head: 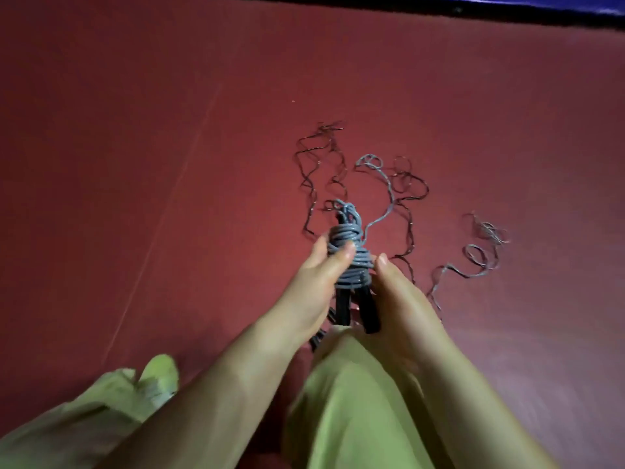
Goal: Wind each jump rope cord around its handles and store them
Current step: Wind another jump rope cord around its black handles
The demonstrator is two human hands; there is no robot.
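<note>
A grey jump rope cord (350,255) is wound in many turns around a pair of black handles (355,309), held upright above the red floor. My left hand (318,282) grips the bundle from the left, thumb pressed on the coils. My right hand (402,299) holds the handles and coils from the right. A loose tail of the grey cord (385,194) trails from the bundle out over the floor. A black cord (318,170) lies unwound in wavy loops beyond it. Another grey cord (473,258) lies loose to the right.
The floor is a red mat (169,147) with a seam running diagonally on the left. A dark blue edge (507,5) borders it at the top. My legs in green trousers (355,401) and a green shoe (159,374) fill the bottom of the view.
</note>
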